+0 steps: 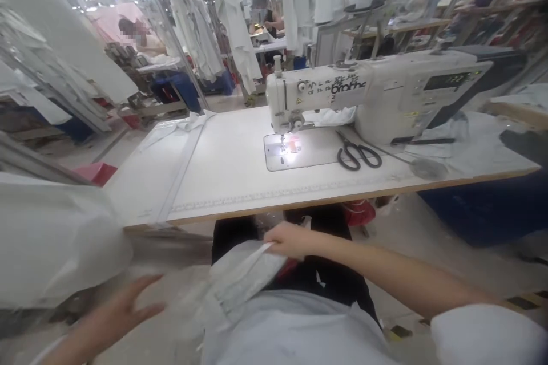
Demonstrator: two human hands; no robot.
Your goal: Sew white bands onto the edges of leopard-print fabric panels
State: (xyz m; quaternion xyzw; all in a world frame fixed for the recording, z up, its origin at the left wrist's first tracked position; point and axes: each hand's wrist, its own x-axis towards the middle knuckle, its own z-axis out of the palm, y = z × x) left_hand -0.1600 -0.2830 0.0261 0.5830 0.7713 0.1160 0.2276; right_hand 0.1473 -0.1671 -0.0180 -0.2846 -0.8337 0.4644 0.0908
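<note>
Right hand point(291, 240) pinching the white cloth point(250, 274) by its edge, low in front of the counter point(231, 182), left hand point(122, 308) spread wide just beside it, and a light, steady grip with that free hand supporting the loose end should limit creasing.

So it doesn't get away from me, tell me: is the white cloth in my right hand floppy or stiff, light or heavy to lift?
The white cloth will probably flop, as it droops, creased, from the right hand. It's likely light for its size, looking thin where its edge is pinched.
</note>
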